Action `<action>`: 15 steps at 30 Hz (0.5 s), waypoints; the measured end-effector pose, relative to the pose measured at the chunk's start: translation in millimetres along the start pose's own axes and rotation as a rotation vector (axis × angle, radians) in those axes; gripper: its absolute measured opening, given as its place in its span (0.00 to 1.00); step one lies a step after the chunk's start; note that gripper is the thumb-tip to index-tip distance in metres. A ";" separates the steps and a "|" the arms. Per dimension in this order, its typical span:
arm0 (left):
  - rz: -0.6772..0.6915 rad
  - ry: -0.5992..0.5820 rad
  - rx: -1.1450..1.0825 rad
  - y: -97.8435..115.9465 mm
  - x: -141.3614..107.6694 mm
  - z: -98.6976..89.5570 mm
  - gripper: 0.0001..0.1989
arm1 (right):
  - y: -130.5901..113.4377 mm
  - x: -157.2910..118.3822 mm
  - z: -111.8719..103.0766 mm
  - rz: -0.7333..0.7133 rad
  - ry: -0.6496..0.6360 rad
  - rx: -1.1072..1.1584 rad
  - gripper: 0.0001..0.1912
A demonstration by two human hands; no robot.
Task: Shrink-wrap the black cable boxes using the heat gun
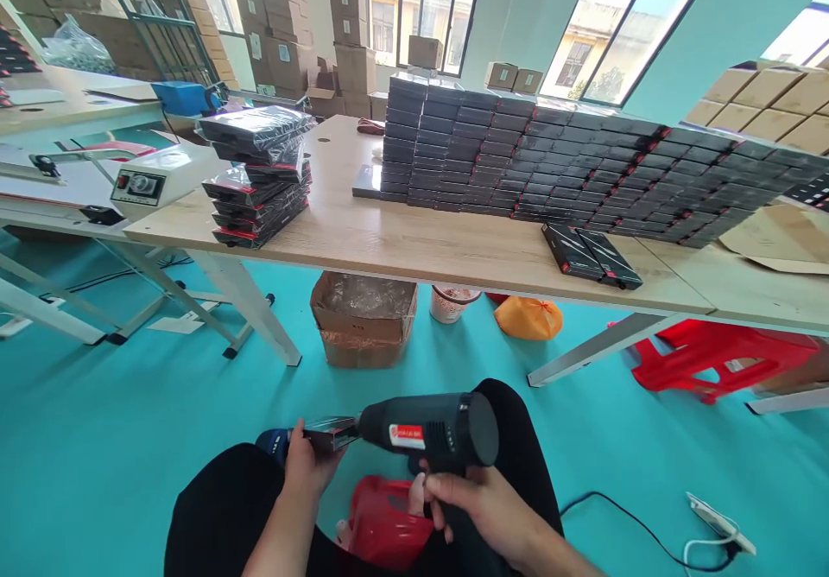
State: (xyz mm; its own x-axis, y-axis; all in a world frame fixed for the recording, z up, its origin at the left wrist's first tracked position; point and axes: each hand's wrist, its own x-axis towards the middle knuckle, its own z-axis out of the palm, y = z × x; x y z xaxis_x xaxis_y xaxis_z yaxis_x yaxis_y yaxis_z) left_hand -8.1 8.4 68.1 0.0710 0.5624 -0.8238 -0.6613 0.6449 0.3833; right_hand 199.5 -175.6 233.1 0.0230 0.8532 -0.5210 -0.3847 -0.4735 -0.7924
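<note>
My right hand (476, 508) grips the handle of a black heat gun (414, 426) with a red and white label on its side. Its nozzle points left, right up against a flat black box (329, 433) with a glossy surface. That box is in my left hand (306, 465), thumb on the near side and fingers underneath. From this angle I cannot tell whether the nozzle touches the box. Both hands are low, above my knees, with a red plastic stool (389, 525) below and between them.
On the wooden table (414, 244) stand a long wall of stacked black boxes (550, 154), a film-wrapped pile (259, 180) and two loose boxes (591, 255). Beneath are a carton (366, 348), a basket (452, 303) and an orange bag (528, 318). A power strip (720, 523) lies right.
</note>
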 end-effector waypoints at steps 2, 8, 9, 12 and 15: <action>0.027 0.009 0.009 -0.4 -2.0 -0.7 0.18 | -4.6 0.7 -3.1 -0.002 0.029 -0.026 0.19; 0.064 0.031 0.053 -1.1 -3.7 3.1 0.09 | -3.6 0.9 -14.5 -0.001 -0.038 -0.076 0.17; 0.086 0.061 0.074 -2.6 -3.6 3.8 0.06 | -4.1 1.7 -15.8 -0.009 0.036 -0.075 0.18; 0.193 0.026 0.294 -10.3 -5.7 5.6 0.03 | -10.1 2.6 -17.1 0.023 0.140 -0.077 0.18; 0.287 -0.242 0.612 -19.8 -12.6 7.8 0.15 | -15.6 3.2 -10.4 0.037 -0.029 -0.046 0.16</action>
State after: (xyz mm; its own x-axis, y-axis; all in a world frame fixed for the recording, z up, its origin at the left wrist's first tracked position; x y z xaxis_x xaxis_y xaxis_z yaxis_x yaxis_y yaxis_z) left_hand 9.9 -7.4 74.2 0.1678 0.8066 -0.5667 -0.1467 0.5889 0.7948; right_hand 215.2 -167.8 240.6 -0.0175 0.8409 -0.5409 -0.3422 -0.5134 -0.7870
